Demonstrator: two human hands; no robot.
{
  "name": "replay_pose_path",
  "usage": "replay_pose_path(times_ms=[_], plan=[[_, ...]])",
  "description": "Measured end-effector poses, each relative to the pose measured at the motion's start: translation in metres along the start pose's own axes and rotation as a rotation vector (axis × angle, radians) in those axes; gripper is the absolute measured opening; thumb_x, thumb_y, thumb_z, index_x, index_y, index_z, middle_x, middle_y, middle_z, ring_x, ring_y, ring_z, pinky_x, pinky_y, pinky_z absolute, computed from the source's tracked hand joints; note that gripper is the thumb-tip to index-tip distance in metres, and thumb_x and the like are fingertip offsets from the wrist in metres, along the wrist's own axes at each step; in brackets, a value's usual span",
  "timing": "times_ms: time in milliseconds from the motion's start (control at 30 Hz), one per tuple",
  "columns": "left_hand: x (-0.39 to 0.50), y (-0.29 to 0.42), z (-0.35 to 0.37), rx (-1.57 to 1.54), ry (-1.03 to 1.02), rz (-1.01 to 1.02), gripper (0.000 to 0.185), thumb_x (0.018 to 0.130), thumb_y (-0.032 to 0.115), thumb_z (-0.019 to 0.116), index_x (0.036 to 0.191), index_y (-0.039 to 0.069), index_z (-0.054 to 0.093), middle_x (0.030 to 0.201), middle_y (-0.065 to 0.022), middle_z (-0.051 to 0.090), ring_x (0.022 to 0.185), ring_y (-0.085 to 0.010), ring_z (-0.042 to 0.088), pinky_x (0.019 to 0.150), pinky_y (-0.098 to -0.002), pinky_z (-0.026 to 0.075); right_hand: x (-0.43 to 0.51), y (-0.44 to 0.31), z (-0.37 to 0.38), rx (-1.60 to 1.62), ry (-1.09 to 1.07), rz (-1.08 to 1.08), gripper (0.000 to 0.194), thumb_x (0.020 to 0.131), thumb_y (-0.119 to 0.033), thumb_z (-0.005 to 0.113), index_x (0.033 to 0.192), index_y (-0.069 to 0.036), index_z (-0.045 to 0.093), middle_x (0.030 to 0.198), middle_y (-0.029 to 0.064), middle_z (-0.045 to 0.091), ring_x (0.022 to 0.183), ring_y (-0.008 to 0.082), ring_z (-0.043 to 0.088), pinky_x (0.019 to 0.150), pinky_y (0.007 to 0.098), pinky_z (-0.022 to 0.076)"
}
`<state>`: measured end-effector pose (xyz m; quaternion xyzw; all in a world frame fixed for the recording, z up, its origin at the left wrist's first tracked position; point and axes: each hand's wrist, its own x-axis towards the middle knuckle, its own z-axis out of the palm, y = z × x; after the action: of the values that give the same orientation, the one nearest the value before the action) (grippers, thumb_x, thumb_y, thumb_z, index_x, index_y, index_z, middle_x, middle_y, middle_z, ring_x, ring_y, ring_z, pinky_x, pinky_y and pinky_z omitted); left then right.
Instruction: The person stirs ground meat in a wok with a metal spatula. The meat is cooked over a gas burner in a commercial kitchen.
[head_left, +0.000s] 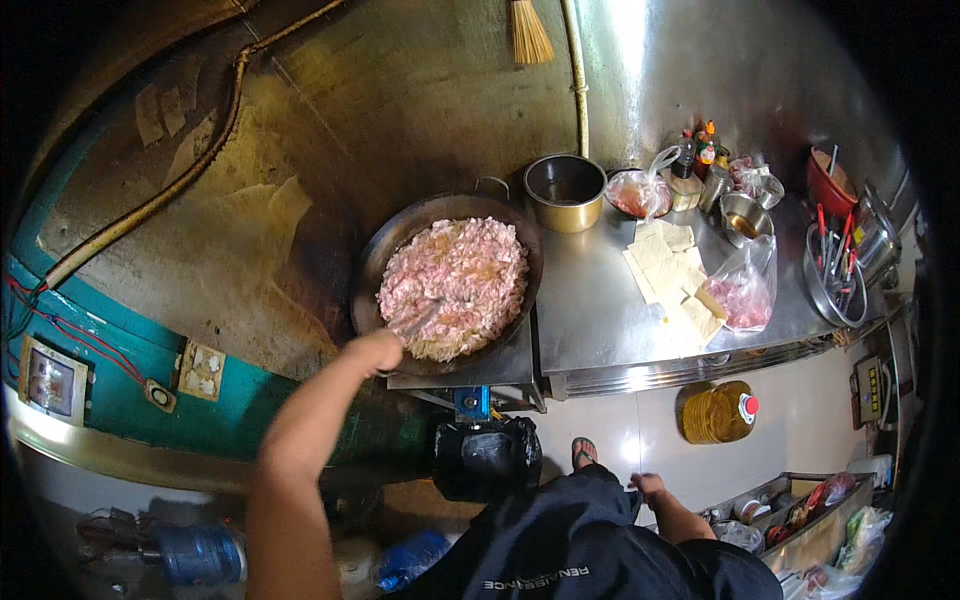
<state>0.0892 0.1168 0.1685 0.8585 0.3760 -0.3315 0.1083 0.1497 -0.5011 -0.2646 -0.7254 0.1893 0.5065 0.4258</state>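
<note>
My left hand (375, 352) is closed around the handle of a metal spatula (420, 320) at the lower left rim of a large wok (367, 262). The blade rests in a heap of pale pink minced meat (454, 274) with brownish patches, which fills most of the wok. My right hand (647, 484) hangs low beside my dark shirt, away from the counter; its fingers look partly curled, and whether it holds anything is not plain.
A deep pot (565, 214) stands right of the wok. The steel counter (585, 300) bears paper sheets (664, 262), bagged meat (739, 300), bottles and a bowl of utensils (862, 311). Below are a lined black bin (487, 461) and an oil jug (712, 412) on the floor.
</note>
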Motion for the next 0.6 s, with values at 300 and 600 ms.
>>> replay_pose_path(times_ms=[300,600], plan=[[0.003,-0.039,-0.006,0.140,0.166,-0.020,0.050,0.103,0.036,0.038,0.117,-0.004,0.064,0.119,-0.0276,0.063,0.110,-0.0444,0.060,0.095,-0.0533,0.046,-0.018,0.074,-0.017,0.226,-0.017,0.191,0.033,0.094,-0.035,0.055,0.108,-0.006,0.063,0.094,0.0102,0.070,0.076,0.0280,0.068,0.054,0.0417,0.0493],[0.018,-0.043,0.014,0.110,0.107,-0.021,0.056,0.105,0.034,0.029,0.114,-0.007,0.065,0.120,-0.0282,0.063,0.110,-0.0457,0.060,0.098,-0.0522,0.046,0.007,0.055,0.004,-0.156,0.026,-0.184,0.027,0.086,-0.030,0.064,0.093,-0.004,0.070,0.084,0.0090,0.069,0.071,0.0235,0.066,0.055,0.0391,0.0536]])
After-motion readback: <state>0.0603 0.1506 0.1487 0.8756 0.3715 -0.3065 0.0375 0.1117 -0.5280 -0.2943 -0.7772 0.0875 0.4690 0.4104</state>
